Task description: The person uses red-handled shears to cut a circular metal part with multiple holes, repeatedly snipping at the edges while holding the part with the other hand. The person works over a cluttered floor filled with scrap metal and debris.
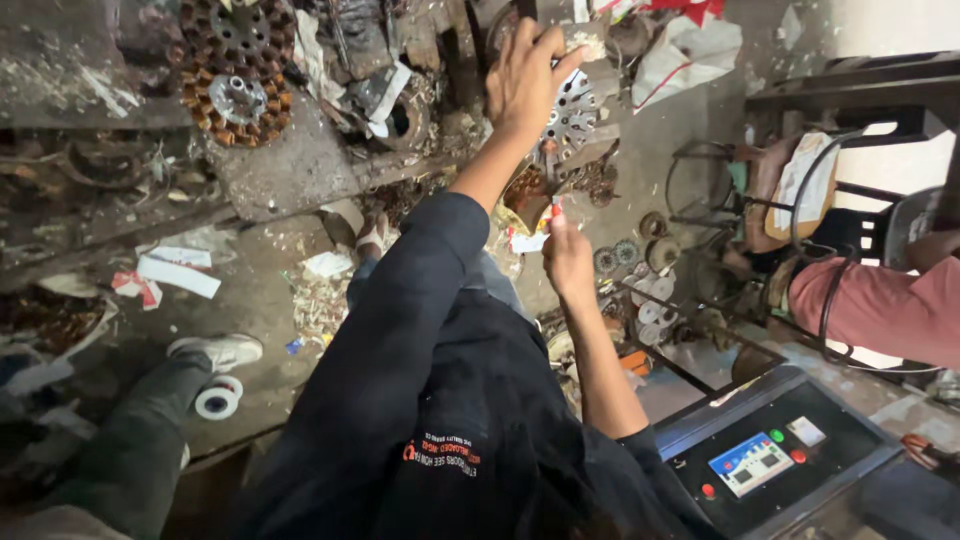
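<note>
Up at the far side, two bare hands work at a slotted metal motor core.

Left hand [525, 75] reaches far out, its grip closed over the top of the slotted metal core [572, 115], a round silvery disc with radial slots that stands among clutter at the far middle of the scene. Right hand [568, 255] is nearer and lower, its grip pinched on a small white strip with a red end [556, 208], held just below the core and apart from it. To the far left lies a rusty stator ring [235, 65] on a grey block. A roll of white tape [217, 398] sits on the floor beside a white shoe [215, 350]. Near right stands a grey control box [780, 455] with coloured buttons.
</note>
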